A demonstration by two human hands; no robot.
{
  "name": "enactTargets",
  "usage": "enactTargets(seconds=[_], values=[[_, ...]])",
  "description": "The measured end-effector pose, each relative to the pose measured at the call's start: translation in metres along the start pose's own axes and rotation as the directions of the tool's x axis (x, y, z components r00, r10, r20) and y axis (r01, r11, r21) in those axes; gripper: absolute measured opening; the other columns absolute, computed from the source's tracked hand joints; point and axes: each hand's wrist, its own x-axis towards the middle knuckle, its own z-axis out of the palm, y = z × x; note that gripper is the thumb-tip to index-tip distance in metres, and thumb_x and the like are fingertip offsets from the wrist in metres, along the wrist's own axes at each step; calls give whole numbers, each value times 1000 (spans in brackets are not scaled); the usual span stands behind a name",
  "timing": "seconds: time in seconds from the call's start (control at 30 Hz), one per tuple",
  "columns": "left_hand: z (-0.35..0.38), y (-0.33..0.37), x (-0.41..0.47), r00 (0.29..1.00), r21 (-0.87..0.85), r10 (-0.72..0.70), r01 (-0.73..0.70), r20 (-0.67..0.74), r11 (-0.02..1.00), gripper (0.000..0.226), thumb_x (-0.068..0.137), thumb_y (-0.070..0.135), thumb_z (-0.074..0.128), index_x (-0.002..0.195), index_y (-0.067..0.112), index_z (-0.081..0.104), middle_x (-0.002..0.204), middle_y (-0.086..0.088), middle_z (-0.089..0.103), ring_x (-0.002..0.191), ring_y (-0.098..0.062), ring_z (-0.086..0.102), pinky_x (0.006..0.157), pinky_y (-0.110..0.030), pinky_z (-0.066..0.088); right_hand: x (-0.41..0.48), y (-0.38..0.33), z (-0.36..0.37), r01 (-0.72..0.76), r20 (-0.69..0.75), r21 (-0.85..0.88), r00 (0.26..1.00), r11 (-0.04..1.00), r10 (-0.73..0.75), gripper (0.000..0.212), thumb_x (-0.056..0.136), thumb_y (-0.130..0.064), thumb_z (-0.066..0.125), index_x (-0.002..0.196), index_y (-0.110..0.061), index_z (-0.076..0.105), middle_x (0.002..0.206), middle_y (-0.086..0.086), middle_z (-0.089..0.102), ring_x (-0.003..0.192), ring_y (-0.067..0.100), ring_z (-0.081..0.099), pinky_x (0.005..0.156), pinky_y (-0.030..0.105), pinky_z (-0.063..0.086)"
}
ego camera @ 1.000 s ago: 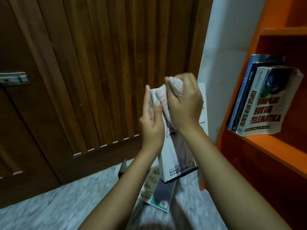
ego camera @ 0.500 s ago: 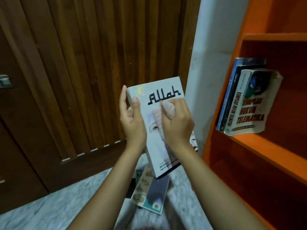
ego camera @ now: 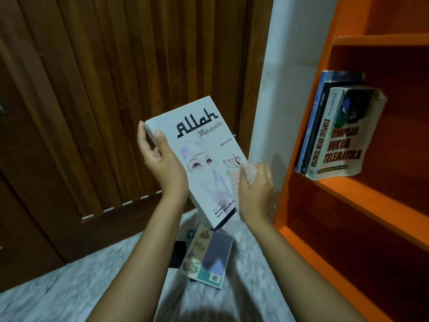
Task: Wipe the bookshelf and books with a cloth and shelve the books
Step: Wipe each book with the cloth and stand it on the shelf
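the left hand [ego camera: 162,163] grips the white book [ego camera: 199,145] by its left edge near the top: the thumb lies flat on the front cover beside the corner and the fingers curl round behind, closed snugly on the book's thickness. the book is held in the air, cover facing the camera and tilted, in front of the wooden door [ego camera: 116,77] and left of the orange bookshelf [ego camera: 348,196]. the right hand [ego camera: 255,191] is curled tight round a bunched pale cloth [ego camera: 245,174] with pinkish stripes, which it presses against the book's right edge on the lower half of the cover. three shelved books [ego camera: 336,135] stand together at the left end of one shelf, touching its side wall. a small pile of floor books [ego camera: 209,254] lies on the pale floor [ego camera: 69,287] just below the held book, between the forearms.
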Motion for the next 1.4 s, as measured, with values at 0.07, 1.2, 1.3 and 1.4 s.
enactTargets(seconds=[0.07, 1.2, 1.3, 1.4], values=[[2, -1, 4, 1000, -1, 10, -10, -15, 1000, 42, 101, 22, 39, 141, 19, 29, 107, 7, 60, 90, -5, 67, 69, -19, 53, -31, -13, -1, 244, 61, 5, 968, 970, -243, 14, 84, -21, 66, 86, -11, 57, 81, 5, 59, 67, 17, 51, 51, 12, 24], [227, -80, -114, 659, 115, 58, -216, 750, 970, 60, 98, 40, 37, 141, 50, -4, 158, 6, 14, 143, -9, 21, 114, -42, 31, 185, 139, -145, -249, -196, 301, 929, 921, 315, 26, 89, -45, 55, 95, -21, 62, 90, 1, 69, 89, 26, 65, 79, 43, 51], [242, -97, -118, 642, 129, 62, -247, 764, 960, 71, 97, 36, 44, 143, 47, -9, 159, 8, -2, 146, -10, -1, 119, -44, 14, 200, 155, -144, -319, -145, 337, 912, 886, 383, 29, 87, -49, 54, 104, -27, 60, 91, -4, 69, 90, 24, 65, 79, 42, 51], [253, -106, -123, 631, 164, 59, -288, 774, 944, 80, 95, 22, 54, 144, 35, -9, 158, 2, -14, 144, -9, -18, 113, -22, -3, 215, 168, -142, -386, -55, 401, 895, 831, 443, 42, 89, -55, 49, 115, -22, 58, 103, -2, 65, 91, 18, 62, 67, 25, 50]])
